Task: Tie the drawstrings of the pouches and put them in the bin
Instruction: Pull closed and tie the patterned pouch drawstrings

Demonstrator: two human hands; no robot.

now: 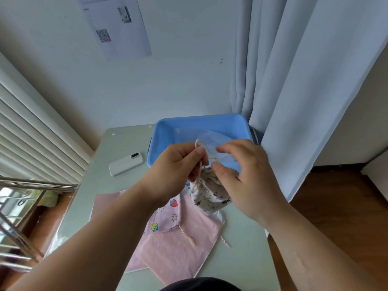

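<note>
A white pouch with small animal prints (210, 196) hangs in the air just in front of the blue bin (165, 131). Its cream drawstring (200, 143) loops up between my hands. My left hand (176, 166) pinches one end of the string. My right hand (245, 175) pinches the other strand and touches the gathered neck of the pouch. On the table below lie pink pouches: one with fruit prints (168, 217) on top of a plain pink one (180, 253), with loose cream strings (189, 238). A clear plastic bag (201, 135) lies in the bin.
A white phone (126, 163) lies on the pale green table (117, 143), left of the bin. Grey curtains (294, 80) hang at the right, touching the bin's far corner. A wall stands behind, and a metal rack (21, 227) is at the left.
</note>
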